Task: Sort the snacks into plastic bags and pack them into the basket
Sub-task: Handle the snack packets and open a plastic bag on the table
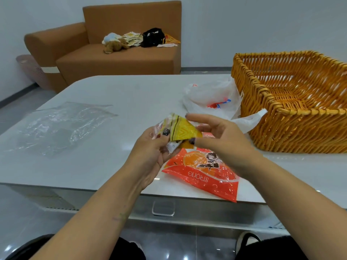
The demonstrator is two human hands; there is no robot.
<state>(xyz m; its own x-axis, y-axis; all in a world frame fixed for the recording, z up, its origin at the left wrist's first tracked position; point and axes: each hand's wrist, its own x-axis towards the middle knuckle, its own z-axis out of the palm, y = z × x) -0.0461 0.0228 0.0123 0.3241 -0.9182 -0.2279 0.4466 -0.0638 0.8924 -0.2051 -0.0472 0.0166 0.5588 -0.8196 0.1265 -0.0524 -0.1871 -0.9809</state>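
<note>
Above the table's near edge, both hands hold a yellow snack packet (183, 131). My left hand (153, 147) pinches its left end with the thumb on top, along with a bit of clear wrapping. My right hand (221, 136) holds the packet's right side between thumb and curled fingers. Under the hands lies an orange and red plastic bag (202, 174) printed "STRONG", hanging slightly over the table edge. A woven orange basket (262, 94) stands at the right, with nothing seen inside. A white plastic bag (212, 98) lies crumpled against the basket's left side.
A clear plastic bag (60, 126) lies flat on the left of the white table (116, 94). Behind the table stands a brown sofa (116, 57) with a plush toy, papers and a black bag on it. A pink bin (30, 69) sits at the far left.
</note>
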